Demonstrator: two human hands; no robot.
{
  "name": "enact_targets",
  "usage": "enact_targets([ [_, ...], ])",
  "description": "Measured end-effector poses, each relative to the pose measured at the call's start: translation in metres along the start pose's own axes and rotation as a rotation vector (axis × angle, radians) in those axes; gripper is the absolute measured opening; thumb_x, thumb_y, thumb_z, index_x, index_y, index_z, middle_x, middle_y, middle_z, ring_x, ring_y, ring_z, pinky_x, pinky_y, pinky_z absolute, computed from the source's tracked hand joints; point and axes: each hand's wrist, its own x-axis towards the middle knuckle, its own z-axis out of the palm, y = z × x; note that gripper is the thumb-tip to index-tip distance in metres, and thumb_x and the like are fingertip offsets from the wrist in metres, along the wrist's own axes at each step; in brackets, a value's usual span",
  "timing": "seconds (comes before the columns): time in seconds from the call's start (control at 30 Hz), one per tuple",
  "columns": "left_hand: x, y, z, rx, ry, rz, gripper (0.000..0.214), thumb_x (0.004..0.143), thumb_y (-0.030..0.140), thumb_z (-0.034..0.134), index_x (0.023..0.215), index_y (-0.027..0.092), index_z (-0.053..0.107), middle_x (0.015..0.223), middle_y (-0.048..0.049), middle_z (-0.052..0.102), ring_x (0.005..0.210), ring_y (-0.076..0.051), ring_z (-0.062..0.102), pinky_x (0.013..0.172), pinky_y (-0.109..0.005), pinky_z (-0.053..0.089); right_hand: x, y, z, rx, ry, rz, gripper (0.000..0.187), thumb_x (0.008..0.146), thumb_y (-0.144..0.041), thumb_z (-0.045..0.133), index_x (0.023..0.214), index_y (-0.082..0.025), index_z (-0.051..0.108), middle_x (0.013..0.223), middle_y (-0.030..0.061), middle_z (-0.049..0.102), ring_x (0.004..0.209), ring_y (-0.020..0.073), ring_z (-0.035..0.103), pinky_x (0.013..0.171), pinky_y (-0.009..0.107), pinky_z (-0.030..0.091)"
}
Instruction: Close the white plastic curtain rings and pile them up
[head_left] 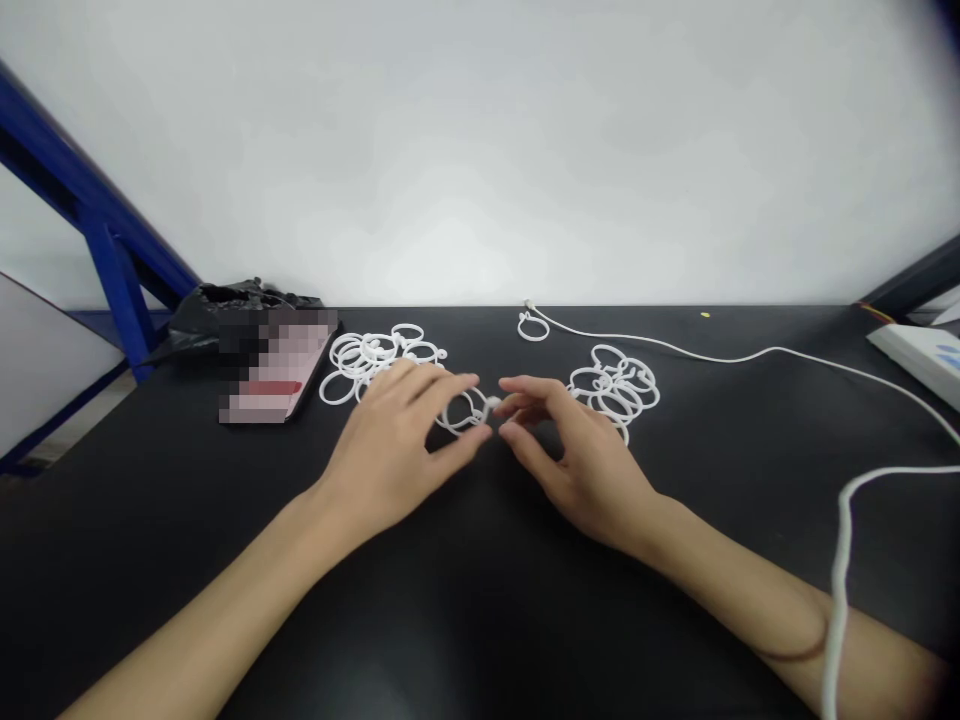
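My left hand (401,435) is curved around a white plastic curtain ring (448,415), its thumb and fingertips at opposite sides of the loop. The ring's knobbed ends point to the right, and a second loop seems to overlap it. Facing it, my right hand (574,450) has thumb and fingers apart, the fingertips close to the knobbed end; whether they touch it I cannot tell. Behind my left hand lies a pile of similar white rings (352,357), partly hidden by it. Another pile of rings (622,385) lies beyond my right hand, partly covered.
One white ring (533,330) lies alone near the back of the black table (450,620). A phone-like pink slab (289,365), partly blurred, and a black plastic bag (206,310) are at left. A white cable (675,347) crosses the right side, towards a white box (919,360).
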Motion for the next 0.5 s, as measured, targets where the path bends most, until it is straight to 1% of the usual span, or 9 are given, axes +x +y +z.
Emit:
enact_targets([
  [0.07,0.003,-0.017,-0.001,0.106,0.048,-0.074,0.033,0.094,0.041,0.055,0.119,0.022,0.062,0.110,-0.0079,0.067,0.104,-0.028,0.057,0.094,-0.045,0.046,0.001,0.002,0.004,-0.123,-0.056,-0.042,0.034,0.096,-0.026,0.052,0.129,-0.020,0.047,0.116,0.0106,0.062,0.101,0.0217,0.064,0.086,0.039,0.056],
  [0.13,0.005,-0.038,-0.001,0.212,0.070,-0.158,0.036,0.094,0.044,0.053,0.122,0.022,0.061,0.110,-0.0096,0.067,0.105,-0.030,0.056,0.094,-0.047,0.045,0.004,0.003,0.008,-0.266,-0.125,-0.081,0.036,0.096,-0.024,0.052,0.131,-0.018,0.050,0.121,0.0141,0.058,0.105,0.0251,0.060,0.090,0.044,0.054],
  [0.2,0.006,-0.056,-0.001,0.285,0.112,-0.205,0.040,0.094,0.045,0.052,0.125,0.021,0.060,0.112,-0.0115,0.067,0.107,-0.033,0.054,0.093,-0.049,0.044,0.006,0.003,0.013,-0.388,-0.177,-0.092,0.035,0.095,-0.022,0.052,0.130,-0.017,0.053,0.120,0.0148,0.058,0.103,0.0269,0.059,0.089,0.046,0.052],
  [0.27,0.007,-0.065,-0.001,0.316,0.129,-0.235,0.044,0.094,0.047,0.053,0.127,0.019,0.060,0.115,-0.0131,0.067,0.110,-0.034,0.053,0.094,-0.050,0.043,0.009,0.002,0.016,-0.464,-0.201,-0.088,0.030,0.096,-0.023,0.052,0.124,-0.017,0.059,0.116,0.0136,0.060,0.100,0.0274,0.057,0.087,0.046,0.051],
  [0.3,0.007,-0.065,-0.002,0.314,0.131,-0.238,0.044,0.094,0.047,0.053,0.126,0.018,0.060,0.117,-0.0135,0.066,0.111,-0.035,0.052,0.094,-0.051,0.043,0.011,0.002,0.018,-0.484,-0.208,-0.083,0.027,0.096,-0.024,0.052,0.120,-0.017,0.061,0.113,0.0129,0.061,0.098,0.0272,0.057,0.086,0.045,0.050],
  [0.37,0.008,-0.056,-0.004,0.268,0.116,-0.202,0.039,0.094,0.044,0.053,0.122,0.018,0.062,0.117,-0.0125,0.067,0.109,-0.033,0.053,0.095,-0.050,0.043,0.013,0.002,0.018,-0.497,-0.218,-0.079,0.021,0.097,-0.024,0.051,0.111,-0.016,0.064,0.107,0.0117,0.063,0.095,0.0263,0.057,0.083,0.043,0.049],
  [0.43,0.007,-0.039,-0.005,0.159,0.058,-0.099,0.029,0.095,0.039,0.054,0.114,0.020,0.065,0.111,-0.0089,0.068,0.104,-0.028,0.055,0.094,-0.045,0.045,0.013,0.002,0.017,-0.489,-0.219,-0.084,0.017,0.097,-0.022,0.050,0.105,-0.015,0.064,0.102,0.0106,0.064,0.092,0.0253,0.056,0.081,0.041,0.048],
  [0.5,0.005,-0.022,-0.006,0.037,-0.049,0.037,0.022,0.095,0.036,0.056,0.105,0.020,0.066,0.103,-0.0056,0.070,0.100,-0.024,0.056,0.092,-0.041,0.046,0.012,0.003,0.015,-0.451,-0.207,-0.092,0.015,0.097,-0.019,0.049,0.102,-0.015,0.063,0.098,0.0096,0.065,0.089,0.0243,0.056,0.080,0.040,0.048],
])
